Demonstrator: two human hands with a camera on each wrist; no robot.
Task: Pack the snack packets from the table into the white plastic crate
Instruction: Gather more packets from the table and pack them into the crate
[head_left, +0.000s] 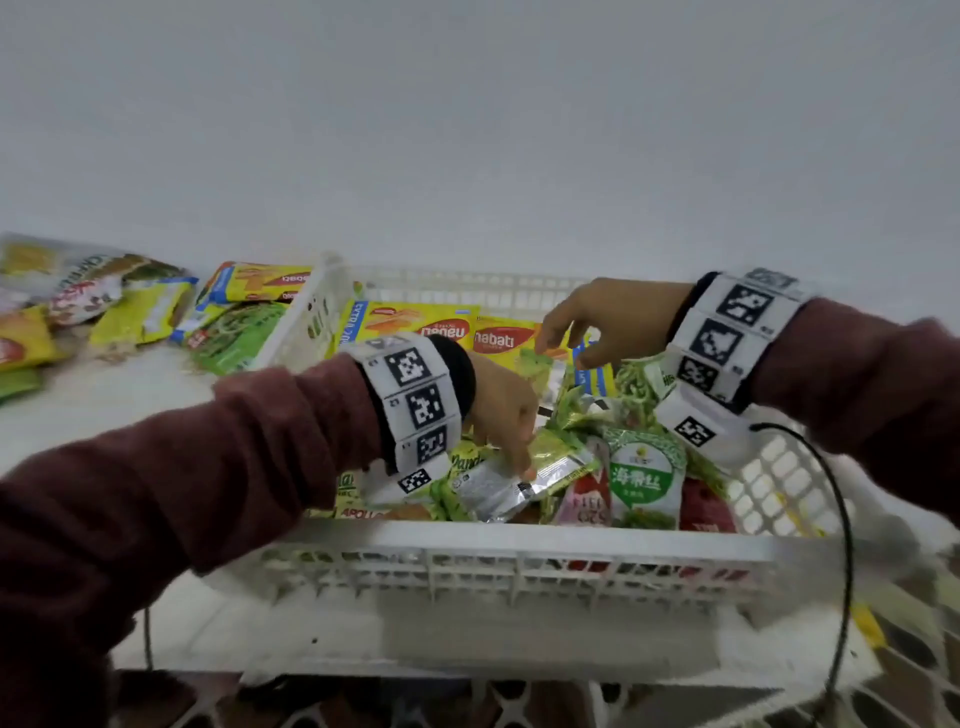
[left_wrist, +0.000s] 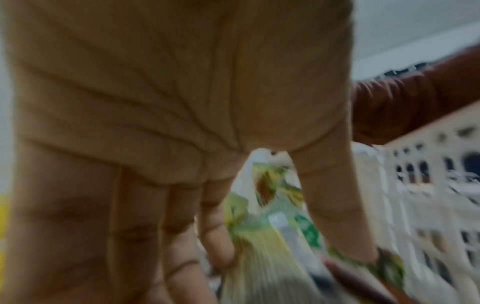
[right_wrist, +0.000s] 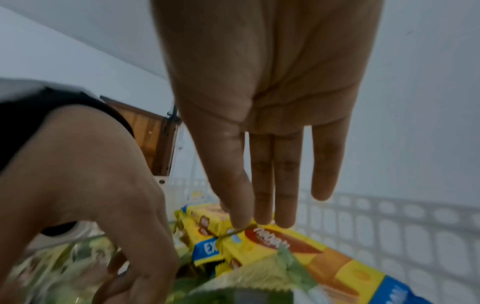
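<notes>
A: How far along does the packing look?

B: Well under way, by the look of it. The white plastic crate (head_left: 519, 540) already holds a mixed heap: yellow wafer packs (head_left: 415, 322) lying flat along its far side, green and red pouches piled toward its near wall. A cluster of snack packets (head_left: 140, 312) is left on the surface (head_left: 104, 405) just left of the crate, so a fair share remains.

A: And the hands?

B: The left hand (head_left: 501, 410) reaches down inside the crate, fingers pinching a green-and-silver foil packet (head_left: 524, 475) on top of the heap. The right hand (head_left: 608, 317) hovers over the crate's far right part, fingers straight and holding nothing.

A: Materials?

B: Crinkly glossy film, soft flat pouches with crimped ends; the wafer packs are stiffer and rectangular. The crate is rigid lattice plastic with slotted walls
</notes>
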